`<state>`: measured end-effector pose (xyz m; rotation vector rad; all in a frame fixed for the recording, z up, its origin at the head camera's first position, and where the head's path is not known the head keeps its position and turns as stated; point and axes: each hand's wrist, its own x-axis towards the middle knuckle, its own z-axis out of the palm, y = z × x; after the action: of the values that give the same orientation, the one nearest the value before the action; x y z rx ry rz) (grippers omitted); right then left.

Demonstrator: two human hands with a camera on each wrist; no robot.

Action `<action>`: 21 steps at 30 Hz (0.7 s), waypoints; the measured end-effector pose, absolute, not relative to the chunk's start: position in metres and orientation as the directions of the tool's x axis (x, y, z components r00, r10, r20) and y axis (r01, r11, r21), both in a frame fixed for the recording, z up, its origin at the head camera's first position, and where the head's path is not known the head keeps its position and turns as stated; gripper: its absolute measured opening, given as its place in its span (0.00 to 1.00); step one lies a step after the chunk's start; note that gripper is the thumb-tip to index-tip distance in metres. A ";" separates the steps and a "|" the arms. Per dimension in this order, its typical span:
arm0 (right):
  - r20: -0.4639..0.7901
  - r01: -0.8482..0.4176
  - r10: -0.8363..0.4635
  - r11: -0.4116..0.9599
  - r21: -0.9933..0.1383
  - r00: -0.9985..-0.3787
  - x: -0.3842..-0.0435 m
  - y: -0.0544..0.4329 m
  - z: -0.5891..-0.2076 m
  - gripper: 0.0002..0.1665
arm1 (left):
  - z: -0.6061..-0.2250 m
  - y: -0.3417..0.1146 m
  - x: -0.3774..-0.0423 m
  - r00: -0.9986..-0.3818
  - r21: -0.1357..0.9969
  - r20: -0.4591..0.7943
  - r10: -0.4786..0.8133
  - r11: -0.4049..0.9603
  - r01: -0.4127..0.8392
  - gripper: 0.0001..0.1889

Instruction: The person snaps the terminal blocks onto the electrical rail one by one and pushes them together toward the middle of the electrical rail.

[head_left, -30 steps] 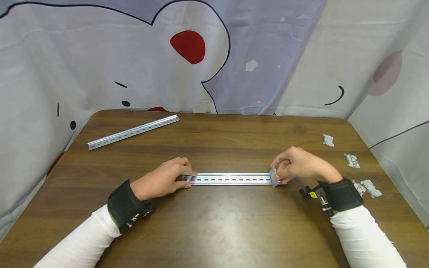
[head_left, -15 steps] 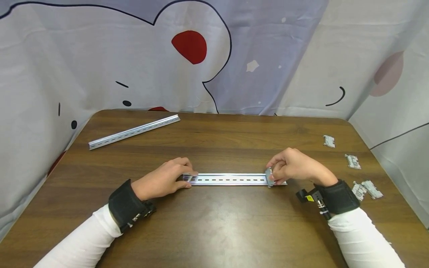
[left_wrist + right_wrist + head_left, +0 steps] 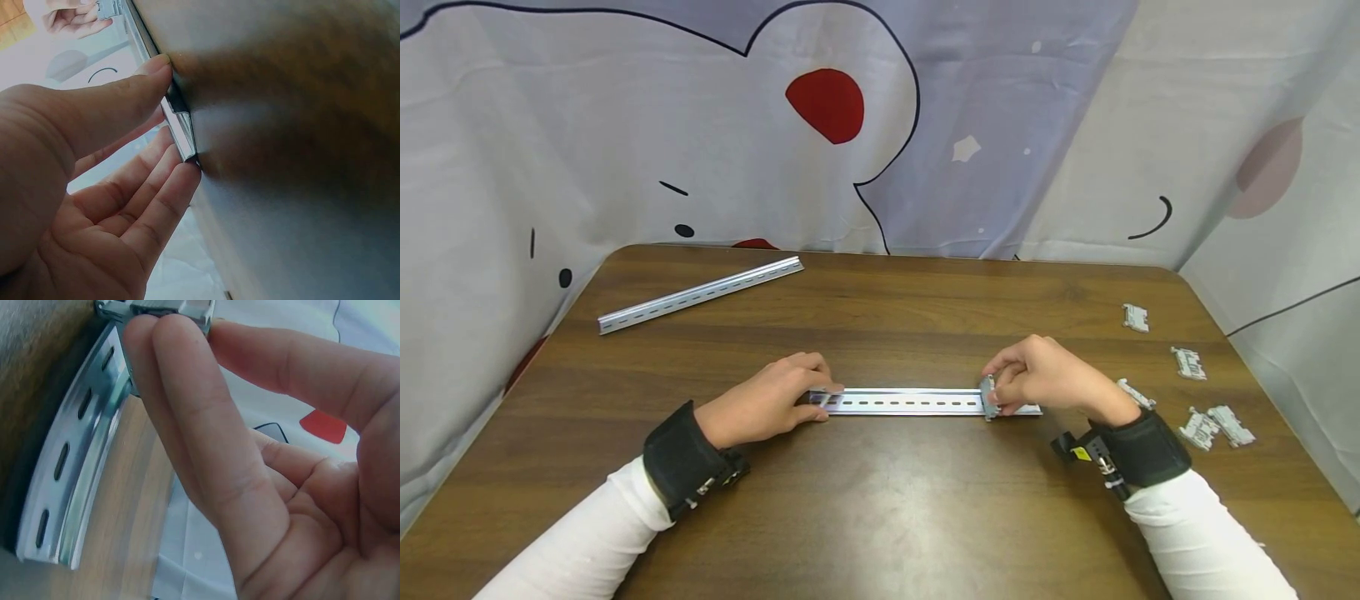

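Observation:
A slotted metal DIN rail (image 3: 910,403) lies crosswise on the table. My left hand (image 3: 763,400) holds its left end, thumb on the near edge and fingers on the far edge. In the left wrist view the rail's end (image 3: 181,131) shows between thumb and fingers. Toward the other end, my right hand (image 3: 1048,379) pinches a grey terminal block (image 3: 988,397), which stands upright across the rail. A short piece of rail sticks out to the right of it. Fingertips hide part of the block (image 3: 178,309) in the right wrist view, with the slotted rail running past below.
A second DIN rail (image 3: 700,294) lies slanted at the back left. Several loose terminal blocks are scattered on the right, one (image 3: 1136,317) toward the back, another (image 3: 1137,393) close by the right wrist. A printed curtain (image 3: 1000,125) hangs behind the table.
The right hand has moved left along the rail with the terminal block, uncovering the rail's right end and a loose block beside the wrist. The left hand stays in place.

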<state>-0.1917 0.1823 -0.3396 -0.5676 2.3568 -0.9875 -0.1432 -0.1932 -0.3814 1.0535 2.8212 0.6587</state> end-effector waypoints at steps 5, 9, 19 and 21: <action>-0.291 -0.168 -0.545 0.642 -0.748 -0.786 -0.189 0.178 -0.340 0.20 | -0.382 -0.193 -0.143 -0.766 0.404 0.097 0.636 0.678 0.614 0.18; -0.279 -0.172 -0.546 0.633 -0.754 -0.790 -0.188 0.175 -0.341 0.21 | -0.382 -0.193 -0.143 -0.765 0.403 0.098 0.637 0.677 0.616 0.18; -0.255 -0.200 -0.541 0.645 -0.737 -0.802 -0.186 0.166 -0.347 0.20 | -0.381 -0.193 -0.142 -0.773 0.407 0.076 0.630 0.688 0.601 0.18; -0.248 -0.200 -0.540 0.639 -0.742 -0.804 -0.186 0.164 -0.348 0.20 | -0.380 -0.193 -0.142 -0.773 0.407 0.072 0.630 0.689 0.599 0.18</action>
<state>-0.1863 0.1635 -0.3476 -0.5813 2.4077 -1.0126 -0.1424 -0.1930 -0.3802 1.0272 2.8195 0.6390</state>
